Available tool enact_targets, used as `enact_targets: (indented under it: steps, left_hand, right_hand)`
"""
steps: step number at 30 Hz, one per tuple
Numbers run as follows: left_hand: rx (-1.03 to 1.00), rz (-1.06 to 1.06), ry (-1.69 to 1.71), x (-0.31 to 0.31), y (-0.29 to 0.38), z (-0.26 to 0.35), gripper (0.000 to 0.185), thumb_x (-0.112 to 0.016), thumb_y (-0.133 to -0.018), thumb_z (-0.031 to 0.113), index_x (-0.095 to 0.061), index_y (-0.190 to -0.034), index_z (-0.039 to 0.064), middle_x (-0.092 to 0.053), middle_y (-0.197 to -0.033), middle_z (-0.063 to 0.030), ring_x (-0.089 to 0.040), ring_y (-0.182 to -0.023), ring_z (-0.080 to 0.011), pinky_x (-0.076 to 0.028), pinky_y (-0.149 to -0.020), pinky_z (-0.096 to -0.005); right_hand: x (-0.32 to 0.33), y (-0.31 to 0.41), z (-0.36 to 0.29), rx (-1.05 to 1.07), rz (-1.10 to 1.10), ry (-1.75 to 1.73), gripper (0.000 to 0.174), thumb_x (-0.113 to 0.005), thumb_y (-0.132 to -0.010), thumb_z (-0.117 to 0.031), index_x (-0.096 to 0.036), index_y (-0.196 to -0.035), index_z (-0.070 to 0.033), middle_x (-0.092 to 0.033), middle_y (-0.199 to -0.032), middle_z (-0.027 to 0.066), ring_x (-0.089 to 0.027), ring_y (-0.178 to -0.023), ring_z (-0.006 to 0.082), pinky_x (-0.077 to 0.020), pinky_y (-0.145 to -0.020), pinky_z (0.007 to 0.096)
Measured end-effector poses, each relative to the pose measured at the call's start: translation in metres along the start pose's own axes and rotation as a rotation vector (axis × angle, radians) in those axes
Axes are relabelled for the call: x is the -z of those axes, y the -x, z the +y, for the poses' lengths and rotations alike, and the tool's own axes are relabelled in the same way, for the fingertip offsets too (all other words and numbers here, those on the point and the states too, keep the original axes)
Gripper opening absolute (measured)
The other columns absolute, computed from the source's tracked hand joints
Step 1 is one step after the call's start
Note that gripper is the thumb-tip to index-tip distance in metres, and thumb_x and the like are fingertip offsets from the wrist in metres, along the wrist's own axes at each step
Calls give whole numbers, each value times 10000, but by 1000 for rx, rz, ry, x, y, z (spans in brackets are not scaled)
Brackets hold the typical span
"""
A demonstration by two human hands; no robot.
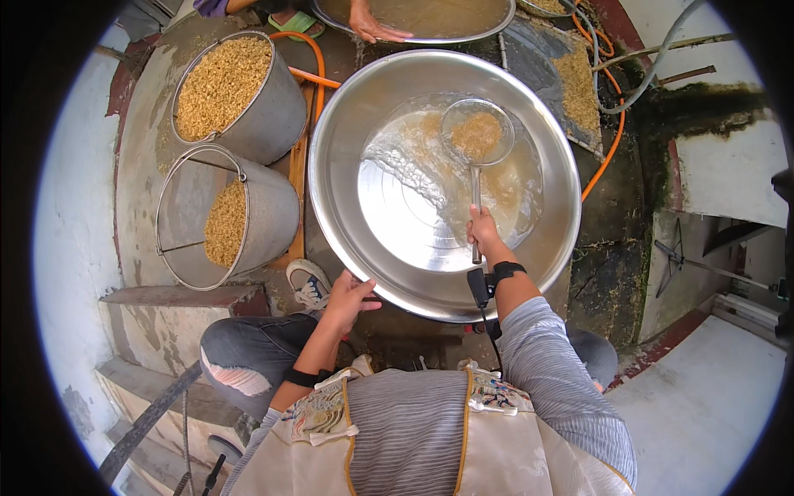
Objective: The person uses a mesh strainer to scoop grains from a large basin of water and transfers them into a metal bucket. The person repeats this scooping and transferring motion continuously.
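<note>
A large round metal basin (338,204) stands before me with cloudy water in it, which reaches only part of its floor. My right hand (483,230) is closed around the metal handle of a round wire-mesh strainer (476,170). Wet yellowish-brown grain (476,134) lies in the strainer's bowl, which is over the far right part of the basin. My left hand (349,301) is at the basin's near left rim, fingers apart and holding nothing; whether the fingertips touch the rim I cannot tell.
Two metal buckets (284,118) (273,214) of grain stand at the left. Across from me, a person's hand (372,26) rests at a second basin (446,38). An orange hose (611,155) runs behind my basin and down its right side. Concrete steps (180,297) are at lower left.
</note>
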State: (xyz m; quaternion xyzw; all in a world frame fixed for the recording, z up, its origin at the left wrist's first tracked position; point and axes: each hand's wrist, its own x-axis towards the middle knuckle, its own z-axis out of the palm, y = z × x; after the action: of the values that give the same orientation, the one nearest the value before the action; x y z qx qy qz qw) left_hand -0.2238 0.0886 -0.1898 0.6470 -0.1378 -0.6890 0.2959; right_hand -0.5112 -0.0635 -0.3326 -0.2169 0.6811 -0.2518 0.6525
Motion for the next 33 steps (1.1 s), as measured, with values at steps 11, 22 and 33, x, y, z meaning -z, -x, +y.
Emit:
enact_targets:
  steps: [11, 22, 33]
  left_hand:
    - [21, 14, -2, 1, -3, -1, 274, -571, -895, 129, -469, -1117, 3, -520, -945, -65, -559, -822, -145, -593, -664, -299]
    - [53, 30, -6, 3, -5, -2, 292, -559, -902, 129, -464, -1150, 8, -528, -966, -74, -572, -845, -155, -588, -681, -309]
    - [63, 26, -9, 2, -4, 0, 285, -560, -900, 125, -469, -1140, 1, -522, -970, -73, -563, -850, -158, -590, -695, -316]
  right_hand:
    - [-6, -5, -7, -26, -97, 75, 218, -479, -961, -300, -395, -1030, -111, -420, -646, 12, -349, -439, 88, -328, -371, 243]
    - [-17, -10, -4, -48, -98, 45, 183, -468, -967, -268, -393, -1033, -114, -413, -644, 5, -344, -436, 86, -320, -365, 248]
    - [-8, -15, -1, -16, -75, 72, 163, -481, -961, -251, -394, -1015, -124, -412, -632, 3, -343, -433, 88, -328, -366, 255]
